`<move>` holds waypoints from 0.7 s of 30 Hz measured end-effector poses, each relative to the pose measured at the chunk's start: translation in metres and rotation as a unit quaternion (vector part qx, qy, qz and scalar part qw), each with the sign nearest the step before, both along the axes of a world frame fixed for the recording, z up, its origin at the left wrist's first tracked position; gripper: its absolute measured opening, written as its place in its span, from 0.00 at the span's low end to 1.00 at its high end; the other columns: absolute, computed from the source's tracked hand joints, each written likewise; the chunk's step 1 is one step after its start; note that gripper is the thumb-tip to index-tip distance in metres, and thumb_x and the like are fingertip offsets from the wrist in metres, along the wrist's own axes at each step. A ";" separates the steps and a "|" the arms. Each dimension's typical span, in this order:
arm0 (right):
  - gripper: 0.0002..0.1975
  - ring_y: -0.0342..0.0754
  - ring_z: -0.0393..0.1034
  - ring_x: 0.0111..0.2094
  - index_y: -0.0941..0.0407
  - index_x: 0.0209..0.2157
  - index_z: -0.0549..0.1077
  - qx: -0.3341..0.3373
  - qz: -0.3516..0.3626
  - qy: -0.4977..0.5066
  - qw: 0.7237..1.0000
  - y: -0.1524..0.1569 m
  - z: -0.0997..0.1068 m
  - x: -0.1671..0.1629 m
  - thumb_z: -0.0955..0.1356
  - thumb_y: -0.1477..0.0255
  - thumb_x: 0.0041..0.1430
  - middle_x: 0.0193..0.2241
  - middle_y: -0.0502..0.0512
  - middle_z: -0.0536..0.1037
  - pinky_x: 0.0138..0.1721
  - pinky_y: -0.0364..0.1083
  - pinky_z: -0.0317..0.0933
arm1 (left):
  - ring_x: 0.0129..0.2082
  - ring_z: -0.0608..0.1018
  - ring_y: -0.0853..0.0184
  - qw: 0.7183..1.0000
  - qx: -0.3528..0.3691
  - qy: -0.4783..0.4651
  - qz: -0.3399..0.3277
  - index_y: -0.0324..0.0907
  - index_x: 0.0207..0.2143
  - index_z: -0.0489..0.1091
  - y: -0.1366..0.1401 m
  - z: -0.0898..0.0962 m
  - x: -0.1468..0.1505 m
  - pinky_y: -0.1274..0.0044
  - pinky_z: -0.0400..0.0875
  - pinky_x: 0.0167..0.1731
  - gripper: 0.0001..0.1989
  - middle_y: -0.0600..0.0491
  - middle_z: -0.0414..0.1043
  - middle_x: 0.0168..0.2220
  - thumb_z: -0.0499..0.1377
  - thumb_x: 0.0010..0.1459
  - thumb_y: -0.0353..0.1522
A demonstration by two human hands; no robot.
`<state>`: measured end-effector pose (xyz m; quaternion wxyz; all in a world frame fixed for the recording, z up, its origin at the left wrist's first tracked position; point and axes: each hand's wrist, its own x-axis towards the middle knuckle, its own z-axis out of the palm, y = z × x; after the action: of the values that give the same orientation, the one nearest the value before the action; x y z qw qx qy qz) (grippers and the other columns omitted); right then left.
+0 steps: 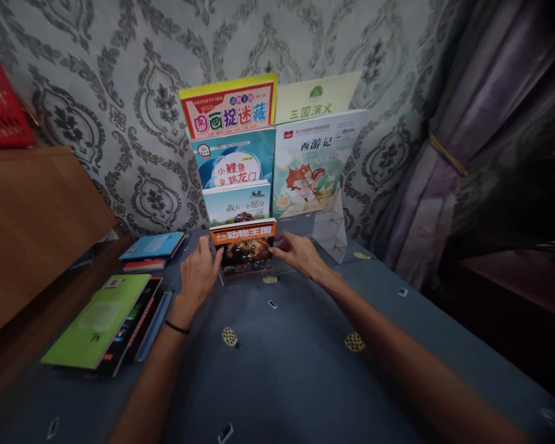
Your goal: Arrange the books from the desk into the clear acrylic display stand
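Orange-bannered book (246, 248), big cat's face on dark cover, side edges gripped by left hand (198, 271) and right hand (301, 253).

On my remote feed I see a closed book (246, 248) with an orange title band over a big cat's face on a dark cover. It stands roughly upright, cover towards me, low at the front left of the clear stand (333, 229)
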<state>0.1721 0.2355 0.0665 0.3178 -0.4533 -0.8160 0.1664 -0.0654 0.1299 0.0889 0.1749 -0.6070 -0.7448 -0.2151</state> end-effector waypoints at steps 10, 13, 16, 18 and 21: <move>0.10 0.47 0.70 0.29 0.55 0.31 0.74 0.002 0.026 0.032 0.999 -0.002 -0.007 -0.011 0.64 0.67 0.62 0.27 0.52 0.79 0.31 0.43 0.55 | 0.39 0.77 0.62 0.998 0.026 -0.026 -0.058 0.43 0.38 0.68 0.003 -0.006 -0.006 0.76 0.62 0.34 0.12 0.48 0.77 0.39 0.47 0.71 0.35; 0.07 0.47 0.69 0.29 0.55 0.33 0.73 0.008 -0.009 0.042 0.999 -0.002 -0.012 -0.013 0.65 0.68 0.61 0.29 0.53 0.79 0.31 0.44 0.55 | 0.38 0.77 0.63 0.997 0.034 -0.047 -0.058 0.43 0.39 0.68 0.004 -0.008 -0.007 0.76 0.61 0.33 0.11 0.49 0.77 0.39 0.48 0.70 0.35; 0.05 0.47 0.69 0.29 0.54 0.34 0.71 0.026 -0.047 0.053 0.997 -0.002 -0.017 -0.015 0.66 0.68 0.60 0.29 0.52 0.78 0.31 0.44 0.55 | 0.35 0.76 0.64 0.996 0.032 -0.064 -0.044 0.43 0.38 0.68 0.004 -0.009 -0.006 0.76 0.58 0.31 0.11 0.51 0.76 0.37 0.49 0.70 0.35; 0.06 0.47 0.68 0.29 0.54 0.31 0.70 0.028 -0.053 0.048 0.997 -0.002 -0.018 -0.017 0.66 0.67 0.60 0.27 0.52 0.77 0.30 0.44 0.53 | 0.34 0.76 0.65 0.995 0.032 -0.076 -0.047 0.43 0.36 0.68 0.004 -0.010 -0.006 0.76 0.57 0.31 0.11 0.52 0.76 0.34 0.50 0.70 0.35; 0.08 0.47 0.68 0.28 0.54 0.27 0.69 0.021 -0.046 0.050 0.997 -0.003 -0.019 -0.019 0.66 0.67 0.60 0.26 0.51 0.76 0.30 0.44 0.53 | 0.32 0.75 0.65 0.993 0.041 -0.097 -0.053 0.43 0.34 0.67 0.006 -0.011 -0.006 0.76 0.58 0.31 0.11 0.53 0.74 0.31 0.50 0.69 0.34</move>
<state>0.1532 0.2326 0.0480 0.3747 -0.4745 -0.7809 0.1569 -0.0716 0.1357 0.0782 0.1153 -0.6141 -0.7157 -0.3122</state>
